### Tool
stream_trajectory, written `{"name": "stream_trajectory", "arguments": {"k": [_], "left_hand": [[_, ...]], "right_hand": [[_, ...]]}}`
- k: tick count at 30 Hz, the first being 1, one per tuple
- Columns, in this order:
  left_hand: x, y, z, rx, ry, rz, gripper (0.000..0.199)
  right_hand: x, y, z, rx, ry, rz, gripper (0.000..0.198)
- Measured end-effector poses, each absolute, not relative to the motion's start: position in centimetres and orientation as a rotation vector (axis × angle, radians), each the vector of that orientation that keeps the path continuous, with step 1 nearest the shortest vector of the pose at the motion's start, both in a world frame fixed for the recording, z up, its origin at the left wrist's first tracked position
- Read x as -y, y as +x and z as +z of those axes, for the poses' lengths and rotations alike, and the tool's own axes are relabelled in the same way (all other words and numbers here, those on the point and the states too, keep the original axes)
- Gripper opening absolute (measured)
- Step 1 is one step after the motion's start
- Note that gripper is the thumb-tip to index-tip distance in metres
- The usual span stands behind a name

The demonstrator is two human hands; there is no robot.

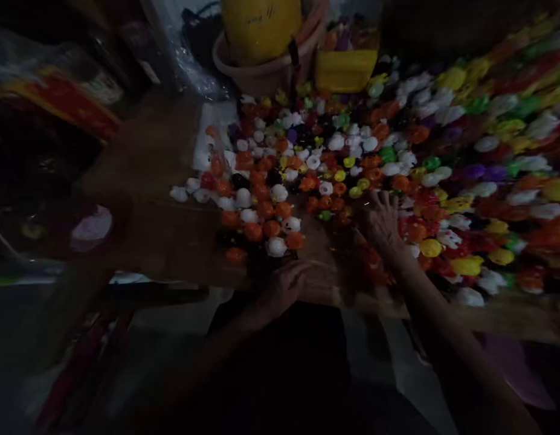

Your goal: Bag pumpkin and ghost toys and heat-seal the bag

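My left hand (pixel 285 286) is at the table's near edge, fingers curled together. What they hold, if anything, is too dark to make out. Just beyond it sit a white piece (pixel 276 246) and orange round pieces (pixel 253 231), part of a loose group of small shiny plastic pieces. My right hand (pixel 385 222) reaches over the tabletop with its fingers spread, its fingertips at the left edge of a large colourful heap (pixel 465 205) of similar pieces. Small yellow pieces (pixel 356 192) lie beside those fingertips. Dim light and blur hide finer detail.
Brown wooden table (pixel 171 235) runs across the view. At the back stand a pale tub (pixel 252 75) with a yellow container (pixel 261 30) in it, and a yellow bin (pixel 345 71). Clear plastic wrapping (pixel 189 66) lies at back left. A pinkish-white item (pixel 93 228) sits at left.
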State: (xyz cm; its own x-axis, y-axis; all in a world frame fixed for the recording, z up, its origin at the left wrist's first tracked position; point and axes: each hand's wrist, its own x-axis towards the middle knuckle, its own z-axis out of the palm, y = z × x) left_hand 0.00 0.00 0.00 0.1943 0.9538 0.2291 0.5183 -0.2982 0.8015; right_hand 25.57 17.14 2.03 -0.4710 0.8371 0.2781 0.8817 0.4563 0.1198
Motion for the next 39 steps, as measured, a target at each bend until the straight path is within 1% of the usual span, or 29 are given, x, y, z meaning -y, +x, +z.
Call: {"name": "stream_trajectory", "arguments": {"k": [3, 6, 7, 10, 12, 14, 16, 19, 22, 24, 26, 28, 29, 30, 32, 36, 37, 39], "left_hand": [[0.1, 0.6, 0.4, -1.389, 1.799, 0.962, 0.031], [0.0, 1.4, 1.3, -1.372, 1.493, 0.951, 0.031], [0.0, 1.6, 1.8, -1.347, 1.361, 0.968, 0.035], [-0.2, 2.3, 2.7, -1.240, 1.004, 1.062, 0.062], [-0.3, 2.7, 2.8, -1.186, 0.829, 1.121, 0.071], [-0.1, 3.1, 2.4, -1.145, 0.695, 1.159, 0.069], [0.1, 3.4, 1.9, -1.131, 0.622, 1.182, 0.059], [0.8, 2.8, 2.2, -1.173, 0.721, 1.115, 0.048], [1.8, 1.0, 3.5, -1.278, 1.032, 0.942, 0.041], [2.6, -0.4, 4.1, -1.325, 1.257, 0.877, 0.039], [3.5, -1.5, 4.1, -1.310, 1.452, 0.902, 0.052], [4.1, -2.3, 3.6, -1.294, 1.581, 0.940, 0.068], [4.3, -2.6, 3.3, -1.289, 1.615, 0.941, 0.073], [4.4, -2.9, 3.0, -1.279, 1.639, 0.924, 0.072], [4.2, -3.2, 2.6, -1.243, 1.694, 0.881, 0.062], [3.3, -3.7, 2.4, -1.200, 1.870, 0.957, 0.039], [3.1, -3.7, 2.3, -1.201, 1.890, 0.997, 0.035], [2.9, -3.6, 1.9, -1.202, 1.871, 1.057, 0.028]], "right_hand": [[-14.8, 25.7, 3.0, 2.390, -1.386, -0.384, 0.027], [-12.0, 24.7, 3.4, 2.282, -1.225, -0.359, 0.019], [-11.0, 24.2, 3.3, 2.257, -1.177, -0.329, 0.016], [-7.6, 22.6, 2.6, 2.165, -1.122, -0.235, 0.012], [-5.3, 21.6, 1.9, 2.138, -1.146, -0.134, 0.012], [-3.2, 20.8, 1.2, 2.156, -1.165, -0.011, 0.013], [-1.6, 20.0, 0.6, 2.174, -1.215, 0.125, 0.014], [0.1, 18.9, 0.2, 2.101, -1.276, 0.344, 0.018], [1.1, 18.1, 0.4, 2.067, -1.158, 0.651, 0.027], [1.5, 17.7, 0.7, 2.080, -1.051, 0.809, 0.026], [1.7, 17.2, 1.2, 2.077, -0.987, 0.878, 0.024], [2.1, 16.5, 1.7, 2.072, -0.969, 0.851, 0.024], [2.2, 16.0, 1.9, 2.086, -0.964, 0.821, 0.024], [2.4, 15.6, 2.2, 2.100, -0.948, 0.777, 0.025], [2.6, 14.9, 2.5, 2.139, -0.898, 0.748, 0.027], [1.2, 16.2, 2.6, 2.195, -0.866, 0.850, 0.023], [0.3, 17.2, 2.5, 2.215, -0.904, 0.829, 0.022], [-2.4, 19.6, 2.4, 2.250, -1.064, 0.676, 0.024]]}}
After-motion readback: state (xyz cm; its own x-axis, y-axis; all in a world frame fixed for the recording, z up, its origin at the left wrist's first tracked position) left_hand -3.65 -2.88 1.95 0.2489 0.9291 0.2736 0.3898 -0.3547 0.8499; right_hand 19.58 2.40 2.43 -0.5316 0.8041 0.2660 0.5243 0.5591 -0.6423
